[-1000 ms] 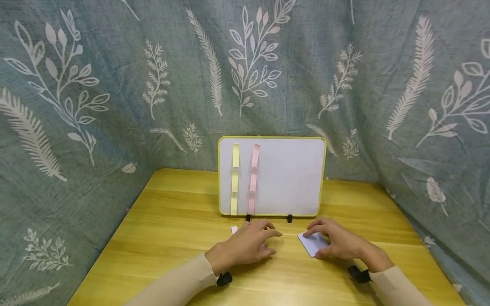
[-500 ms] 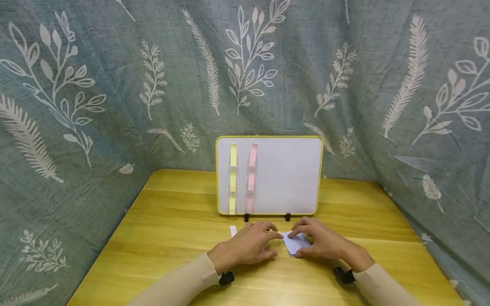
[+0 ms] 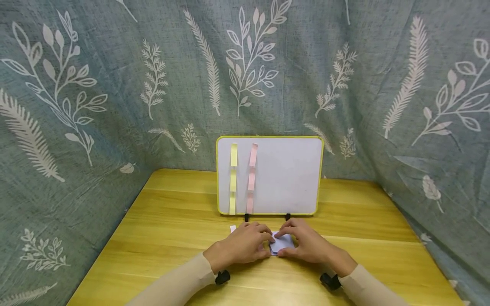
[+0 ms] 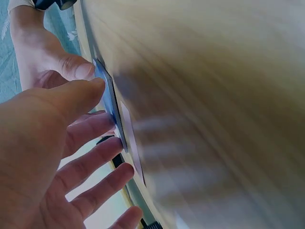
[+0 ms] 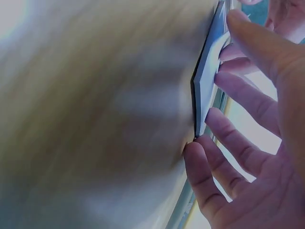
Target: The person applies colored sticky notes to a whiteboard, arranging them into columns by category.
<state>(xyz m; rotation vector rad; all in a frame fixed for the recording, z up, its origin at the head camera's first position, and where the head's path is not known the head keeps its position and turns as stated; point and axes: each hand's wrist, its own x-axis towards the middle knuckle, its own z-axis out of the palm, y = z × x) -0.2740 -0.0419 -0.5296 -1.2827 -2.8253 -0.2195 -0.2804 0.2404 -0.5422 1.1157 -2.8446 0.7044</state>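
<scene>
A light-blue pad of sticky notes (image 3: 284, 242) lies between both hands on the wooden table, before the whiteboard. My right hand (image 3: 308, 244) holds it by its near and far edges, thumb on the near side. At its left side, the thumb and forefinger of my left hand (image 3: 245, 243) grip the pad's edge; the other fingers spread loosely. In the right wrist view the pad (image 5: 206, 78) looks thick, with its top surface slightly bent. A thin pinkish strip (image 4: 135, 145) lies beside the pad in the left wrist view.
The yellow-framed whiteboard (image 3: 287, 174) stands on black feet (image 3: 246, 217) behind the hands. Three yellow strips (image 3: 233, 180) and three pink strips (image 3: 251, 180) form columns on its left. A white strip (image 3: 232, 228) pokes out behind my left hand. Patterned curtain (image 3: 172, 85) surrounds the table.
My right hand has slid the pad leftward over the table to my left hand. The left hand has stayed nearly in place, and its fingers now meet the pad.
</scene>
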